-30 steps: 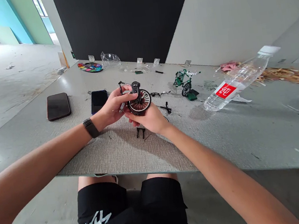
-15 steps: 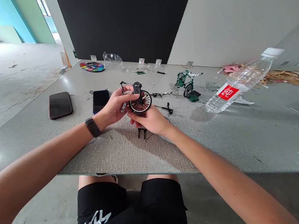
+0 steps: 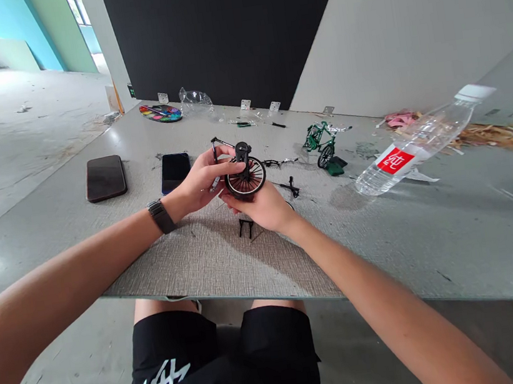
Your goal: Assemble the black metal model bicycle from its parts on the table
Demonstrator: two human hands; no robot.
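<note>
Both my hands hold a small black model bicycle (image 3: 246, 179), only partly built, above the table's front half. The fingers of my left hand (image 3: 209, 174) are closed on its frame, with the thumb pressed beside the chain guard. From below and to the right, my right hand (image 3: 268, 206) grips it near the spoked wheel; some of those fingers are hidden behind the wheel. Beneath my hands a black forked part (image 3: 245, 227) lies on the table. Just beyond are black handlebars (image 3: 276, 162) and a small black part with a crosspiece (image 3: 292, 187).
A finished green model bicycle (image 3: 324, 142) stands right of centre. Further right, a clear plastic bottle (image 3: 394, 160) is tilted. Two phones, one dark (image 3: 105, 178) and one blue-edged (image 3: 174, 172), lie at left. A paint palette (image 3: 160, 113) and clear plastic packaging (image 3: 196, 102) sit by the panel.
The view has shifted slightly, moving everything on the table a little rightward. Both hands keep their hold on the black model bicycle, in nearly the same pose.
</note>
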